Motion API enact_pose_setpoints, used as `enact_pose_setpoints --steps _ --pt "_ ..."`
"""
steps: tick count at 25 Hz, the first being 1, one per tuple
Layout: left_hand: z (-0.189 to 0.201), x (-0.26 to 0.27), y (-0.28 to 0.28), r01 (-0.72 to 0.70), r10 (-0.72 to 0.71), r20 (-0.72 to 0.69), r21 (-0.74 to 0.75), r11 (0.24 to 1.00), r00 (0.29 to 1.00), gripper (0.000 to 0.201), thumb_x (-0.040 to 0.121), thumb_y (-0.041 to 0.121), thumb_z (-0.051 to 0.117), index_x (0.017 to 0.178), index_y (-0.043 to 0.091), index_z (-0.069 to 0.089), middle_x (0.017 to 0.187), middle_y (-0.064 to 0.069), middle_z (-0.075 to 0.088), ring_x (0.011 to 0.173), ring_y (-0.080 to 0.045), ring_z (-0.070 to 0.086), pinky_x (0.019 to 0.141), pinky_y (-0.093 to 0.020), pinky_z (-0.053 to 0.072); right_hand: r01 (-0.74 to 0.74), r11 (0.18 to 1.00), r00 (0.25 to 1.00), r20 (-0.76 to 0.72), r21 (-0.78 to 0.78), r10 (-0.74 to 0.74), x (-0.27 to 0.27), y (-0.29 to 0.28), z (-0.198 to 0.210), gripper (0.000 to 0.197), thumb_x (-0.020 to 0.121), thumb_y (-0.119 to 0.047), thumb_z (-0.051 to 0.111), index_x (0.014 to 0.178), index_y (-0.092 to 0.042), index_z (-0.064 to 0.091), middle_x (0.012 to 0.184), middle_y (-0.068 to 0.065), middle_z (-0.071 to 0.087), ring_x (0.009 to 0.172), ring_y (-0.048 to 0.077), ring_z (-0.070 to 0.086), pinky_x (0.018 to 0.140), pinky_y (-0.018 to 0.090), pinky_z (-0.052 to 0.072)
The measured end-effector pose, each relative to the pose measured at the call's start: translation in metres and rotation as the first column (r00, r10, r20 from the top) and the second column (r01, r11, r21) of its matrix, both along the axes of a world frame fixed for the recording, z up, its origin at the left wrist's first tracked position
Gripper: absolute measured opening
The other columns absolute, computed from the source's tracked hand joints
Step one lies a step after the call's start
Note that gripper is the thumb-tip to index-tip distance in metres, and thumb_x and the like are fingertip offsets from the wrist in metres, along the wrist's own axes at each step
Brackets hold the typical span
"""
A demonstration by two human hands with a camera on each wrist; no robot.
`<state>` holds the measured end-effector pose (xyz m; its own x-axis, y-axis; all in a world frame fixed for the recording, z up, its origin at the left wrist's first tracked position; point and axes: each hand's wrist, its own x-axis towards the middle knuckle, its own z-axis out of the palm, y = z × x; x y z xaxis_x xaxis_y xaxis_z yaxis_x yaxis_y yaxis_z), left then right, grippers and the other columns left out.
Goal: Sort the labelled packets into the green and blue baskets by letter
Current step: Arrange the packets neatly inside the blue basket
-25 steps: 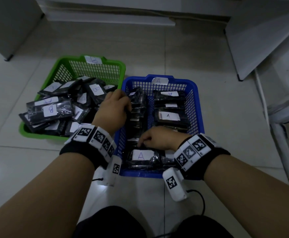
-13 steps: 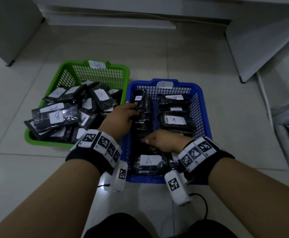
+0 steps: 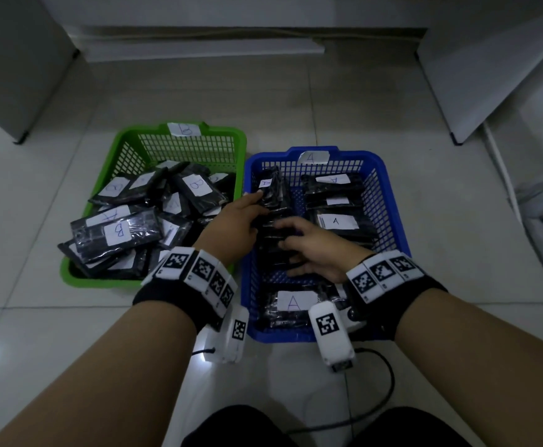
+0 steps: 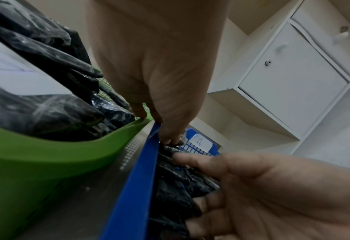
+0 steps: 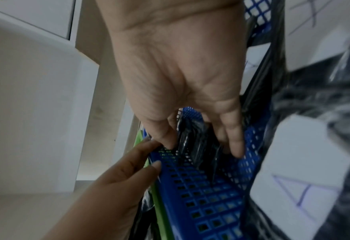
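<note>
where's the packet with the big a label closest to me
In the head view it lies flat at the near end of the blue basket, the packet just below the right hand and beside the right wrist camera.

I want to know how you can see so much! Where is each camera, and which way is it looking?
Head: worn on the head, looking down at the green basket, blue basket, both forearms and hands.
Left wrist: on the left wrist, looking along the left hand over the blue basket's rim; right fingers show too.
Right wrist: on the right wrist, looking along the right hand touching black packets.
All three share the blue basket and both hands.
</note>
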<state>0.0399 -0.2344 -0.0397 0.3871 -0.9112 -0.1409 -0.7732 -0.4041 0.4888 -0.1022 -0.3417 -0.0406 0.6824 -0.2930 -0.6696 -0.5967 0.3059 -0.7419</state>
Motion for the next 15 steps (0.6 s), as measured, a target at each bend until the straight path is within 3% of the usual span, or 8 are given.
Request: enact_pose_setpoints --steps 2,4,7,9,11,13,15 --pt "-0.003 0.0 0.001 0.021 -0.021 0.01 -0.016 1.0 1.0 0.044 0.091 0.003 0.048 0.132 0.017 0.054 0.157 0.001 0.021 0.146 -0.019 0.015 0.118 -0.031 0.018 0.014 1.0 1.0 0.005 0.015 -0.015 0.008 0.004 -0.004 0.031 0.096 -0.023 0.051 0.127 -0.028 0.052 0.128 0.007 0.053 0.117 0.03 0.048 0.086 0.044 0.052" --pt "-0.005 -0.001 0.0 0.048 -0.048 0.054 0.003 0.999 0.997 0.041 0.092 0.006 0.046 0.127 0.024 0.059 0.158 0.001 0.019 0.146 -0.023 0.015 0.118 -0.036 0.019 0.159 0.986 0.987 0.029 0.053 -0.161 0.016 0.009 -0.011 0.032 0.1 -0.023 0.045 0.13 -0.017 0.053 0.131 0.01 0.056 0.122 0.03 0.051 0.084 0.04 0.05" --pt "-0.001 -0.004 -0.001 0.059 -0.07 0.126 0.092 0.994 0.99 0.041 0.094 0.017 0.044 0.124 0.04 0.058 0.159 0.006 0.013 0.146 -0.024 0.01 0.118 -0.041 0.015 0.281 0.958 0.958 0.076 -0.051 -0.277 0.015 0.009 -0.017 0.029 0.1 -0.018 0.045 0.122 -0.009 0.061 0.124 0.011 0.063 0.116 0.025 0.057 0.08 0.027 0.049" --pt "0.002 -0.007 -0.003 0.06 -0.096 0.172 0.199 0.978 0.98 0.038 0.095 0.026 0.043 0.123 0.048 0.055 0.159 0.011 0.006 0.146 -0.024 0.002 0.118 -0.047 0.012 0.249 0.959 0.968 0.081 -0.137 -0.239 0.003 0.011 -0.012 0.025 0.097 -0.013 0.051 0.115 -0.007 0.066 0.118 0.004 0.065 0.107 0.014 0.057 0.071 0.015 0.042" --pt "0.003 -0.013 -0.006 0.046 -0.113 0.224 0.285 0.957 0.968 0.033 0.095 0.035 0.042 0.121 0.053 0.054 0.159 0.014 0.002 0.146 -0.025 -0.004 0.115 -0.05 0.007 0.184 0.966 0.982 0.064 -0.181 -0.175 -0.009 0.015 -0.008 0.022 0.094 -0.007 0.055 0.111 -0.004 0.068 0.115 0.005 0.067 0.098 0.008 0.058 0.07 0.009 0.043" --pt "0.003 -0.02 -0.008 0.018 -0.106 0.265 0.316 0.949 0.958 0.033 0.095 0.039 0.042 0.123 0.055 0.051 0.158 0.014 0.0 0.145 -0.027 -0.007 0.115 -0.05 0.005 0.111 0.974 0.994 -0.001 -0.199 -0.113 -0.018 0.017 -0.001 0.02 0.093 -0.003 0.053 0.102 -0.007 0.071 0.108 0.006 0.069 0.09 0.008 0.06 0.07 0.014 0.048" --pt "0.002 -0.025 -0.01 -0.002 -0.096 0.284 0.325 0.946 0.954 0.035 0.096 0.036 0.042 0.125 0.054 0.049 0.158 0.015 -0.001 0.145 -0.028 -0.009 0.114 -0.05 0.003 0.026 0.973 0.993 -0.103 -0.23 -0.05 -0.022 0.014 0.01 0.019 0.092 -0.004 0.052 0.086 -0.016 0.065 0.093 0.003 0.064 0.081 0.013 0.056 0.061 0.024 0.047"
